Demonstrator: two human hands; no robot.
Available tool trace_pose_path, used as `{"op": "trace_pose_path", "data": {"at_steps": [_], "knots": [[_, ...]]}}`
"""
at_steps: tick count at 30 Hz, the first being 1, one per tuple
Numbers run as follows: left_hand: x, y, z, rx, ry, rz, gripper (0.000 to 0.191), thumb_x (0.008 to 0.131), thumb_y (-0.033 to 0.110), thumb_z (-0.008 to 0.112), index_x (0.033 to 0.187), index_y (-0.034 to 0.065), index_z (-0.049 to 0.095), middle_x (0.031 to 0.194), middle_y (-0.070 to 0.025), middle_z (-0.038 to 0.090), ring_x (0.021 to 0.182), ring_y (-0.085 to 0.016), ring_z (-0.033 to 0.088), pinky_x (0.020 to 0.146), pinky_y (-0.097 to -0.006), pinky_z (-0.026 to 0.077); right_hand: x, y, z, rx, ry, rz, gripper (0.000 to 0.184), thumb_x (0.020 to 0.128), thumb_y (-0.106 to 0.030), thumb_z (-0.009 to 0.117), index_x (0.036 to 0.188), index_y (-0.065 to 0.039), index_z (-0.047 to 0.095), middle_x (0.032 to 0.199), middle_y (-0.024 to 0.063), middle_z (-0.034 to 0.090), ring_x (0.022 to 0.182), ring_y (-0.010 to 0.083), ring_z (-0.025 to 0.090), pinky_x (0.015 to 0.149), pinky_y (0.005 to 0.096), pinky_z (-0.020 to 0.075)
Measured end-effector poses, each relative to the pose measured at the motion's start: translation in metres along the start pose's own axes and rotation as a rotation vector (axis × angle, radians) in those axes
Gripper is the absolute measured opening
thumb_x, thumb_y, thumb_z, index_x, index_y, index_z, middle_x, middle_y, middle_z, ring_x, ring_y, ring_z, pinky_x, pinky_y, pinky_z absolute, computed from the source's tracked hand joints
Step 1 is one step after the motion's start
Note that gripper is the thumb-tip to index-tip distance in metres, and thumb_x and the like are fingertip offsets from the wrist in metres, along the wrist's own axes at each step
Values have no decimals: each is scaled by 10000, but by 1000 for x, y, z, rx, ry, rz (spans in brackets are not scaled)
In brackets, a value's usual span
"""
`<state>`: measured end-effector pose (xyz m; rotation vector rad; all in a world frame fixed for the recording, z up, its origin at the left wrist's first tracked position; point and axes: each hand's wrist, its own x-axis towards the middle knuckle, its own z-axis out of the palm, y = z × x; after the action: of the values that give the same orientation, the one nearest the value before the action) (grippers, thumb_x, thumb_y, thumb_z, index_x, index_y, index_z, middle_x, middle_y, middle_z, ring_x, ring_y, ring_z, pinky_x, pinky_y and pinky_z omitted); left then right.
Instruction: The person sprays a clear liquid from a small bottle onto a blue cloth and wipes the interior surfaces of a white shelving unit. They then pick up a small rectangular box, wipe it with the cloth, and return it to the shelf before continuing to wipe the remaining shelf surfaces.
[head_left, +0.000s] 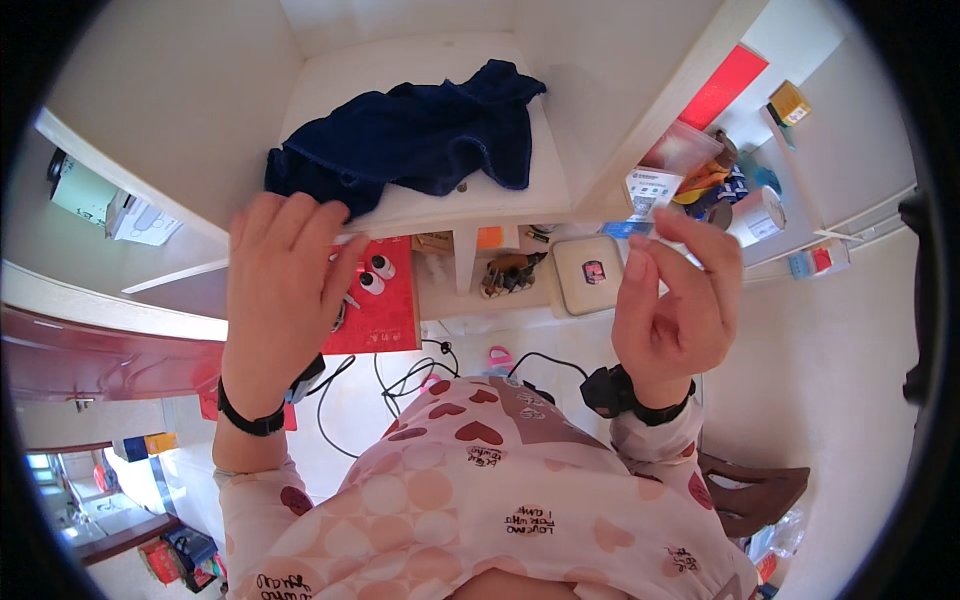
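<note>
A crumpled dark blue cloth lies across the white floor of a shelf compartment. My left hand, back upward, is over the compartment's front edge at the cloth's near left corner; whether its fingertips touch the cloth cannot be told. My right hand is raised to the right of the compartment, fingers curled with thumb and fingertips close together, and no object shows clearly between them. Just behind its fingers stands a white card with a printed code. Both wrists wear black straps with small devices.
Below lie a red box bearing small white bottles, a lidded square container and a small holder of dark items. At right, a shelf holds a white jar and packets. Black cables trail on the floor.
</note>
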<state>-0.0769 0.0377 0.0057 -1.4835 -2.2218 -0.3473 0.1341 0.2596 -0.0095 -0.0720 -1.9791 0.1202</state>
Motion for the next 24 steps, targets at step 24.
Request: {"op": "trace_pose_path", "data": {"at_steps": [24], "knots": [[53, 54, 25, -381, -90, 168, 379, 716, -30, 678, 1085, 39, 625, 1028, -111, 566, 962, -318, 551, 838, -423, 433, 41, 53, 79, 170, 234, -192, 646, 780, -4, 798, 1323, 27, 449, 1160, 210, 521, 968, 293, 559, 800, 376, 495]]}}
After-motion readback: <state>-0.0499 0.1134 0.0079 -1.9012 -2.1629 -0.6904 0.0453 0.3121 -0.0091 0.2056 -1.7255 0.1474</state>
